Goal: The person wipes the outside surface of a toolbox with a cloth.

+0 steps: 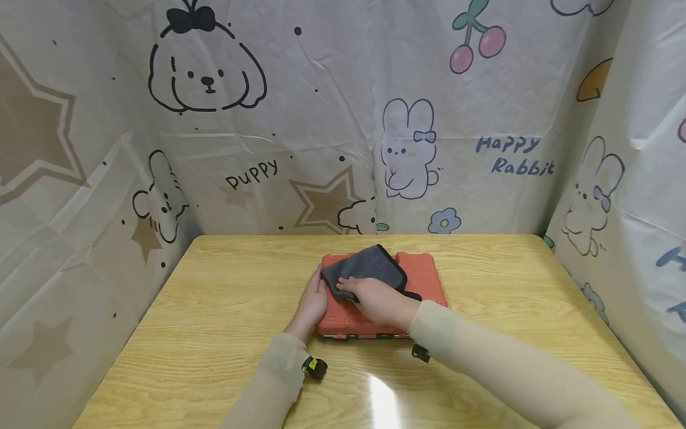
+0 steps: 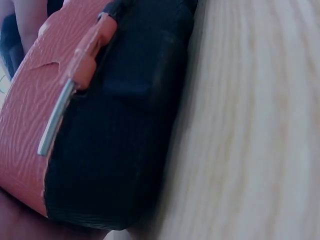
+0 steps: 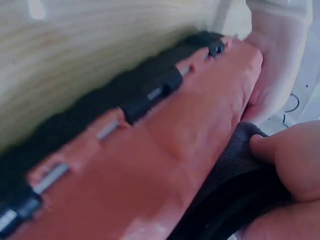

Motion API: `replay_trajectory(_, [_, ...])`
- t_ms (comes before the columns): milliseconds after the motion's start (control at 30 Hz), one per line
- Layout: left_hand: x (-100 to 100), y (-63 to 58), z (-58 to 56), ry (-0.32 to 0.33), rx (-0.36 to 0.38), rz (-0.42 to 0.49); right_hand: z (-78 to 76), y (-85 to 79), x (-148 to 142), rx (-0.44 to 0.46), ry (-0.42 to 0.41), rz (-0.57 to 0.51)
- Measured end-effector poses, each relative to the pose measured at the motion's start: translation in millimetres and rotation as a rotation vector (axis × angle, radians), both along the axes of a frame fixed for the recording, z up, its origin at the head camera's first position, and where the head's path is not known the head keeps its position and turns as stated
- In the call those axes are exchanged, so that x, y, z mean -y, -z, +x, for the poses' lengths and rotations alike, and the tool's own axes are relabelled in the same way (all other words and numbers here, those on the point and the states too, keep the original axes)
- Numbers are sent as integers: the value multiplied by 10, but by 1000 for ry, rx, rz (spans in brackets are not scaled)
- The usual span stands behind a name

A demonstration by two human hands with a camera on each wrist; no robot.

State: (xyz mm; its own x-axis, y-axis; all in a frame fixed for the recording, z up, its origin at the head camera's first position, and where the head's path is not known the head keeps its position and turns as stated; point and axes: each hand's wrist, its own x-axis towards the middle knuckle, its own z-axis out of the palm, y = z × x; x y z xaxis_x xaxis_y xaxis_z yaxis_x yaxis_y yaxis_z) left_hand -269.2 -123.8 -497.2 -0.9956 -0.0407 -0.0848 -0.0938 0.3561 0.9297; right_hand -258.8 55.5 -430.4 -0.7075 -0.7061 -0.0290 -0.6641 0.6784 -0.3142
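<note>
A red plastic case [image 1: 423, 277] with a dark lower half lies flat on the table. Over its lid is a dark grey cloth [image 1: 372, 266] with black edging, set at a slant. My right hand [image 1: 383, 302] grips the near part of this cloth; the right wrist view shows its digits on the cloth's folded edge [image 3: 240, 155]. At the case's left end, my left hand [image 1: 312, 302] rests against the side with its fingers straight. Metal hinge pins [image 2: 57, 117] and black hinge pieces run along the near edge. The case's underside is hidden.
The light wooden table [image 1: 225, 298] extends around the case on all sides. Printed cloth walls [image 1: 300, 137] enclose its back and both sides. Small black wrist devices [image 1: 316, 368] hang below both sleeves, close to the near side of the case.
</note>
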Motion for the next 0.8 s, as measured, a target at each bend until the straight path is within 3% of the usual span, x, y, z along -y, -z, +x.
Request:
replay_trajectory(433, [9,13,-5,19,-11,-26,-294,-43,67,-16,41,37])
replay_trajectory(800, [4,6,9,5,-20,-16,-523,-70,146,-25,129,55])
